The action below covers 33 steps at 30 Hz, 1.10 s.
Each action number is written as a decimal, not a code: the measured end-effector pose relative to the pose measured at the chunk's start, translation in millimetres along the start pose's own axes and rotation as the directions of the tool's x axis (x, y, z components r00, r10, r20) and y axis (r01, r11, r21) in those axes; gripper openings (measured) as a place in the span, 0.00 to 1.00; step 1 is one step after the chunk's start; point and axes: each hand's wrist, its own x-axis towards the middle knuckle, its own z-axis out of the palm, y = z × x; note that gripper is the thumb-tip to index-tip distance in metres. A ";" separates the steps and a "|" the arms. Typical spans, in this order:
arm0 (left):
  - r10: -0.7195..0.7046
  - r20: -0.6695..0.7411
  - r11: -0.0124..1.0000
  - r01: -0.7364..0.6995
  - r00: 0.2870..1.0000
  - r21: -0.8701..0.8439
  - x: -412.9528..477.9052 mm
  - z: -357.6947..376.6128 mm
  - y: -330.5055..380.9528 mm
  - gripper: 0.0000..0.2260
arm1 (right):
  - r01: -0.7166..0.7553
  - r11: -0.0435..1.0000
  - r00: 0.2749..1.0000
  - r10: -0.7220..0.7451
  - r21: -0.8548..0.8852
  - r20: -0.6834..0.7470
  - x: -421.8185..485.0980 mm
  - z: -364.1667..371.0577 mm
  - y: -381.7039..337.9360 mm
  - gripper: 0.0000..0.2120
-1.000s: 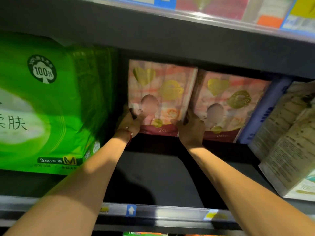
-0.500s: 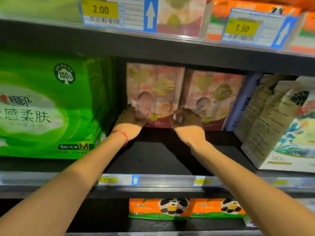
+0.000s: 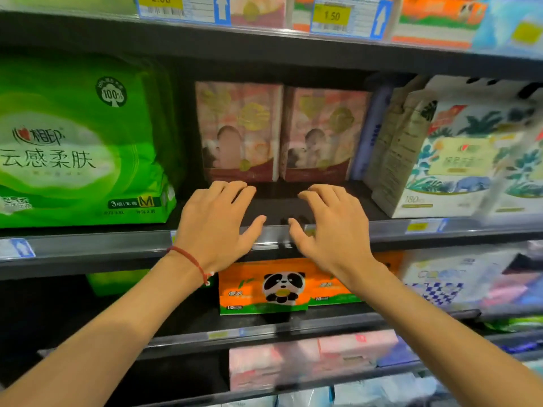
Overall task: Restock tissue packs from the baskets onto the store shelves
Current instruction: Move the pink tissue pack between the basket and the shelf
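Pink tissue packs (image 3: 238, 130): two, upright, side by side, touching, at back of middle shelf (image 3: 88, 245), frame centre. Left hand (image 3: 217, 227) and right hand (image 3: 332, 227) hold nothing, fingers spread and relaxed, over shelf front, short of the packs. Green pack (image 3: 73, 142) frame left.

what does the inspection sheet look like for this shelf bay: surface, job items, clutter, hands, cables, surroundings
surface: dark middle shelf, bare strip in front of the pink packs.
job's things: left pink pack and right pink pack stand upright side by side at the back.
clutter: nothing seen.
grippers: left hand and right hand open, fingers spread, holding nothing, above the shelf's front edge, clear of the packs.
cables: nothing seen.
surroundings: green pack to the left, leaf-print pack to the right, orange panda packs on the shelf below, price tags above.
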 end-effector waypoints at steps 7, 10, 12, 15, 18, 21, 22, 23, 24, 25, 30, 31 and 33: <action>0.163 0.016 0.984 -0.162 0.986 -0.071 -67.3 -6.4 68.8 0.24 | -0.097 0.993 0.995 0.098 -0.072 0.016 -115.7 -22.3 20.5 0.25; 0.208 0.083 0.974 -0.198 0.975 -0.113 -93.9 -2.7 98.6 0.24 | -0.115 0.989 0.989 0.122 -0.089 0.081 -163.1 -33.1 32.6 0.24; 0.241 0.144 0.965 -0.222 0.960 -0.136 -107.5 0.9 119.7 0.25 | -0.128 0.985 0.982 0.142 -0.116 0.125 -195.0 -37.3 42.7 0.26; 0.267 0.252 0.961 -0.236 0.930 -0.146 -119.5 9.6 156.9 0.29 | -0.163 0.974 0.966 0.190 -0.161 0.176 -239.9 -42.2 63.3 0.29; 0.303 0.347 0.951 -0.260 0.888 -0.165 -126.6 21.7 204.1 0.32 | -0.227 0.959 0.948 0.258 -0.171 0.187 -284.1 -50.1 92.1 0.28; 0.394 0.338 0.911 -0.315 0.855 -0.266 -133.6 38.8 257.6 0.29 | -0.287 0.935 0.919 0.330 -0.209 0.216 -330.8 -61.4 125.7 0.28; 0.429 0.316 0.891 -0.338 0.846 -0.303 -134.1 44.8 277.1 0.28 | -0.303 0.927 0.908 0.352 -0.223 0.227 -346.2 -65.8 138.6 0.27; 0.458 0.290 0.871 -0.359 0.840 -0.335 -133.6 50.4 298.1 0.27 | -0.322 0.916 0.896 0.376 -0.237 0.235 -362.2 -71.1 153.1 0.27; 0.480 0.273 0.855 -0.375 0.834 -0.358 -132.0 55.3 320.1 0.26 | -0.345 0.904 0.883 0.404 -0.252 0.239 -377.8 -76.9 168.6 0.27; 0.496 0.275 0.845 -0.386 0.823 -0.370 -129.6 59.5 343.0 0.26 | -0.370 0.890 0.868 0.434 -0.267 0.243 -392.6 -83.6 184.9 0.28; 0.600 0.332 0.781 -0.443 0.728 -0.440 -118.0 81.8 464.8 0.28 | -0.488 0.812 0.789 0.567 -0.321 0.235 -470.4 -120.2 270.2 0.27; 0.625 0.333 0.761 -0.456 0.706 -0.461 -116.4 87.7 488.1 0.29 | -0.499 0.799 0.775 0.584 -0.334 0.241 -485.9 -125.8 286.6 0.26; 0.663 0.353 0.736 -0.486 0.660 -0.472 -114.5 99.3 532.4 0.32 | -0.515 0.772 0.739 0.620 -0.373 0.264 -515.4 -136.3 317.1 0.26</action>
